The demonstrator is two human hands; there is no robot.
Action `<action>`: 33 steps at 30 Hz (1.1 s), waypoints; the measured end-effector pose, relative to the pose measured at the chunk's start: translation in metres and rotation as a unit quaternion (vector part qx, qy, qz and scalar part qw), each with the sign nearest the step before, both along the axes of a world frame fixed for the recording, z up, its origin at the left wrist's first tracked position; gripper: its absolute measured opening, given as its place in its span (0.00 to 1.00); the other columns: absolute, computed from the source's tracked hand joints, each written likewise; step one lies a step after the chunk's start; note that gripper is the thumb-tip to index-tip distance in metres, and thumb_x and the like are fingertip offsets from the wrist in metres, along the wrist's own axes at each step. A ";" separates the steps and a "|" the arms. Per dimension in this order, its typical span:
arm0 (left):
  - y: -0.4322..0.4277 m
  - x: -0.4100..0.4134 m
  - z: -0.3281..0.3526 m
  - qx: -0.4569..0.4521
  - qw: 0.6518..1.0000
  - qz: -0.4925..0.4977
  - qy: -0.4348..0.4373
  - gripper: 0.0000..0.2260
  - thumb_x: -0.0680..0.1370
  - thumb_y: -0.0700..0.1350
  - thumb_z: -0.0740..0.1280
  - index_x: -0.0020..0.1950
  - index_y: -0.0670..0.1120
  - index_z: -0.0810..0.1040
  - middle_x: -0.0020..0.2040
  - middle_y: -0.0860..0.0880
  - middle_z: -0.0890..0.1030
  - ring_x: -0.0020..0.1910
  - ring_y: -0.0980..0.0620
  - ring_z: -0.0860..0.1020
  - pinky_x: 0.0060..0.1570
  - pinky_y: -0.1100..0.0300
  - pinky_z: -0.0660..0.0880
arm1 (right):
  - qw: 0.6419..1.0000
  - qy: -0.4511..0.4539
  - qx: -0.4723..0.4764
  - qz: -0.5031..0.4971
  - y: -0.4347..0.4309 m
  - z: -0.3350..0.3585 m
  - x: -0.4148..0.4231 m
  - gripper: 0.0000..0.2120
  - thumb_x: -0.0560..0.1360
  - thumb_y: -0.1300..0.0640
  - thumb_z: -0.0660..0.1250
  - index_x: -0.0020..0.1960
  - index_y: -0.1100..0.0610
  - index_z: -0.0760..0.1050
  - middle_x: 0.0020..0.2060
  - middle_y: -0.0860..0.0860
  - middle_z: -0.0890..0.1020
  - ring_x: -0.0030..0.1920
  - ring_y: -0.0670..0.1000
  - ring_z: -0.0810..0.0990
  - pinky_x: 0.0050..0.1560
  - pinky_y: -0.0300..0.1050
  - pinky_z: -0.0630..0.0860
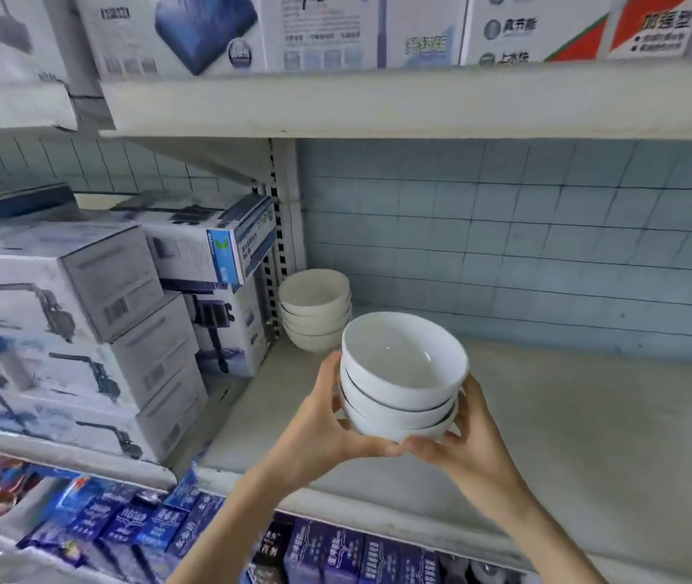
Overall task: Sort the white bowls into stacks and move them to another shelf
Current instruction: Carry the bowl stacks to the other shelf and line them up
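Hands, left hand and right hand, fingers curled under three-bowl stack right of shelved bowl stack. Risk: tilt slides top bowl off.

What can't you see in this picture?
Head view:
Underside of the held bowl stack: covered by the left hand and right hand.
Back bowl stack: lower right hidden behind the held one.
Top-shelf boxes: cut off by the frame edge, print blurred.

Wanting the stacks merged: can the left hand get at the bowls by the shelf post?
Probably not yet: the left hand helps hold the carried stack, though nothing stands between it and the rear stack.
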State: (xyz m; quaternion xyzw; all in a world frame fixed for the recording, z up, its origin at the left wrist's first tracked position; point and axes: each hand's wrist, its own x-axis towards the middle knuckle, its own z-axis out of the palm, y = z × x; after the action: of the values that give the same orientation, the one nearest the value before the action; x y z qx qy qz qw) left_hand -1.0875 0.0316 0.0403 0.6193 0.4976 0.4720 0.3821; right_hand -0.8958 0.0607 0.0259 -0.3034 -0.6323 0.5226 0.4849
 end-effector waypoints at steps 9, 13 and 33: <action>0.043 -0.024 -0.035 -0.046 0.997 -0.052 0.018 0.50 0.56 0.51 0.82 0.69 0.64 0.55 0.62 0.68 0.72 0.64 0.64 0.72 0.62 0.57 0.74 | 0.996 -0.088 -0.031 -0.013 0.026 -0.023 -0.014 0.52 0.52 0.46 0.83 0.68 0.41 0.59 0.60 0.36 0.75 0.63 0.45 0.75 0.60 0.51 0.76; 0.062 -0.026 -0.040 -0.058 0.997 -0.046 0.010 0.47 0.52 0.53 0.81 0.64 0.63 0.58 0.63 0.61 0.72 0.61 0.65 0.73 0.55 0.62 0.76 | 0.992 -0.119 -0.034 -0.012 0.046 -0.027 -0.017 0.50 0.52 0.43 0.83 0.66 0.38 0.57 0.59 0.32 0.74 0.62 0.42 0.75 0.59 0.48 0.76; 0.161 -0.016 -0.056 -0.010 0.997 0.064 -0.043 0.47 0.58 0.48 0.80 0.70 0.65 0.59 0.69 0.59 0.71 0.68 0.58 0.69 0.65 0.50 0.72 | 0.977 -0.208 -0.030 0.020 0.177 -0.024 -0.028 0.54 0.55 0.51 0.82 0.71 0.47 0.52 0.65 0.42 0.71 0.64 0.40 0.72 0.59 0.42 0.75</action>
State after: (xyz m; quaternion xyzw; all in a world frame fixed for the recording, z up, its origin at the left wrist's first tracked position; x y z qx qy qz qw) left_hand -1.1038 0.1923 -0.0159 0.5617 0.5241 0.5164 0.3783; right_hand -0.9234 0.2379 0.0021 -0.4072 -0.7095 0.4760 0.3227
